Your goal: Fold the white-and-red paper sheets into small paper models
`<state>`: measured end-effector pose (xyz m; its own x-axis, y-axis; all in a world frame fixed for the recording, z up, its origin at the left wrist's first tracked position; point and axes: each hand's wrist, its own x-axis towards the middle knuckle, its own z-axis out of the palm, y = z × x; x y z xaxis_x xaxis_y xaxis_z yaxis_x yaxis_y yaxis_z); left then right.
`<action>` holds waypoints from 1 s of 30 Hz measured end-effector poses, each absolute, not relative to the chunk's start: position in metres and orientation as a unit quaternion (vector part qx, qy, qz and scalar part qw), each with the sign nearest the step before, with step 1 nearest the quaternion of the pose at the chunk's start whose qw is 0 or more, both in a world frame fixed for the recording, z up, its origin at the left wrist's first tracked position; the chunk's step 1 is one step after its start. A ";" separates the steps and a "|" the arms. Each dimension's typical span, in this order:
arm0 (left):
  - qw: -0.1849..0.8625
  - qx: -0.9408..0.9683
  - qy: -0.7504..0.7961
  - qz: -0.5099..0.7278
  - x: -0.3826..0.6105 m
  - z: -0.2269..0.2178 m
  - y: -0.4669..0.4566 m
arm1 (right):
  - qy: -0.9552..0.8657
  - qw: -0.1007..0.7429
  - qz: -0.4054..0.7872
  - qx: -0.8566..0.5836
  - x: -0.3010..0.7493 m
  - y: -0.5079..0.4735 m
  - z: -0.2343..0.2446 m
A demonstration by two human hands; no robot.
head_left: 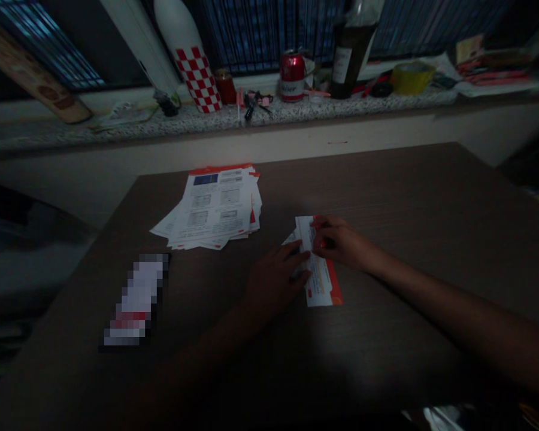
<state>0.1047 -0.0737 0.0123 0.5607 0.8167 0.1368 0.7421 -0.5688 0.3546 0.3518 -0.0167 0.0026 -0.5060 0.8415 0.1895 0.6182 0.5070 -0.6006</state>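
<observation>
A white and orange paper leaflet [320, 281] lies on a dark wood table [395, 179], with a folded part at its top. The left hand [273, 280] presses on its left side, and the right hand [341, 241] seems to pinch its top edge. The 2 hands are close together. If the right hand slips, the fold could spring open. A crooked press could make it uneven. A stack of printed leaflets [213, 206] lies near, and a quick sweep of the left arm could push it apart.
</observation>
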 end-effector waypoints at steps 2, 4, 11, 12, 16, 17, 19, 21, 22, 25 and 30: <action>0.130 0.873 0.448 0.145 0.104 0.012 -0.074 | -0.835 0.242 0.236 -0.435 0.353 -0.016 0.001; 0.133 0.872 0.449 0.141 0.104 0.012 -0.074 | -0.831 0.244 0.239 -0.439 0.353 -0.016 0.000; 0.141 0.871 0.447 0.150 0.103 0.010 -0.071 | -0.826 0.244 0.246 -0.444 0.350 -0.016 0.000; 0.143 0.871 0.445 0.153 0.102 0.009 -0.071 | -0.825 0.246 0.246 -0.446 0.350 -0.017 0.001; 0.148 0.869 0.445 0.156 0.102 0.009 -0.071 | -0.813 0.244 0.255 -0.463 0.349 -0.021 0.001; 0.149 0.869 0.445 0.156 0.102 0.009 -0.071 | -0.811 0.243 0.257 -0.467 0.349 -0.022 0.002; 0.149 0.869 0.446 0.155 0.102 0.010 -0.072 | -0.809 0.239 0.260 -0.470 0.349 -0.024 0.002; 0.149 0.866 0.450 0.157 0.103 0.011 -0.072 | -0.808 0.236 0.264 -0.471 0.349 -0.025 0.003; 0.148 0.866 0.451 0.157 0.104 0.011 -0.072 | -0.807 0.235 0.266 -0.472 0.349 -0.025 0.003; 0.143 0.867 0.449 0.161 0.105 0.011 -0.073 | -0.811 0.237 0.254 -0.470 0.349 -0.027 0.003; 0.141 0.867 0.448 0.165 0.105 0.009 -0.073 | -0.822 0.239 0.240 -0.459 0.351 -0.031 0.001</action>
